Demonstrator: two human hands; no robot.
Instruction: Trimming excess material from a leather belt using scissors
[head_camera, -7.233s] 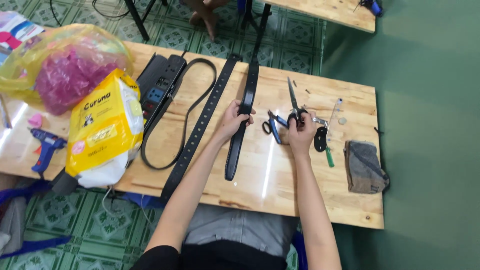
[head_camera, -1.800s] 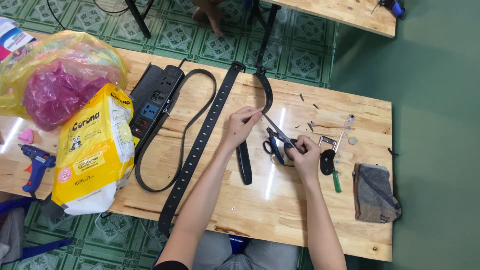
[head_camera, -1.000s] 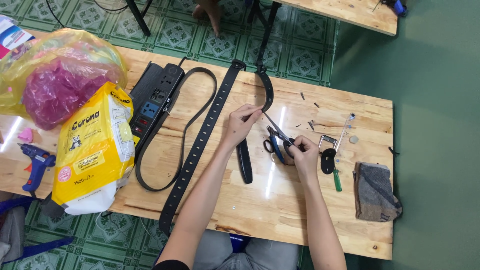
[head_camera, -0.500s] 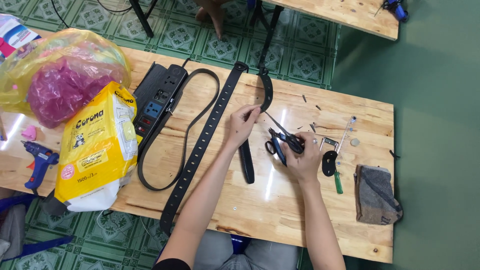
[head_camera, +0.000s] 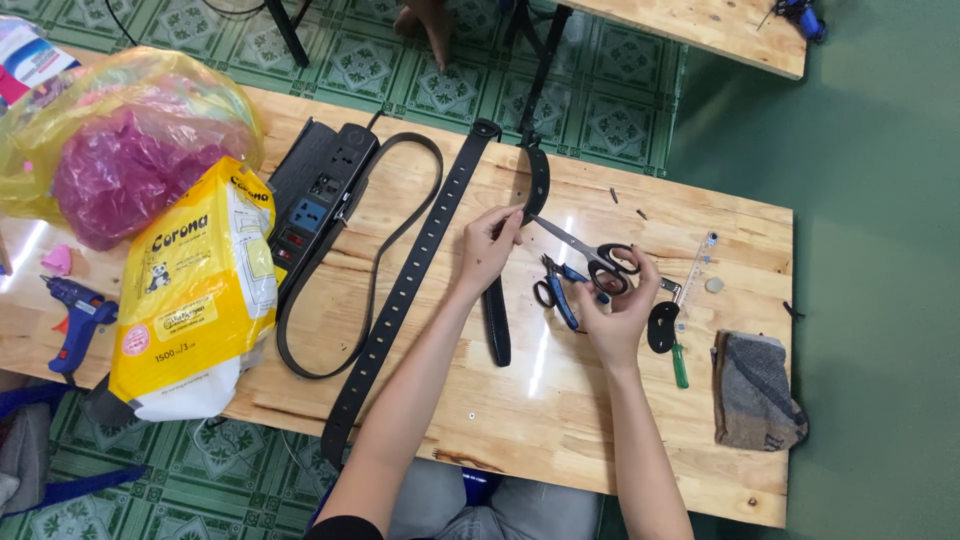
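The person sits at a wooden table (head_camera: 600, 400) and works with both hands. The left hand (head_camera: 490, 245) pinches a short black belt (head_camera: 497, 320) between thumb and fingers, at the place where the belt bends. From there one part of it lies flat on the table toward the person, and the other part curves up and away, to the far edge. The right hand (head_camera: 615, 310) is closed around the black handles of the scissors (head_camera: 580, 250). The blades look nearly closed, and their tip is touching the belt just beside the left fingers.

Just beside the right hand lies a pair of blue pliers (head_camera: 558, 290). To the right of it are a green screwdriver (head_camera: 680, 362) and a grey cloth (head_camera: 755, 390), the cloth near the table's right edge. A long belt (head_camera: 405, 300) with many holes lies diagonal, left of the forearm. Further left are a black power strip (head_camera: 315, 200), a yellow package (head_camera: 190, 290), a yellow bag (head_camera: 120, 150) with pink material inside, and a blue glue gun (head_camera: 75, 310).
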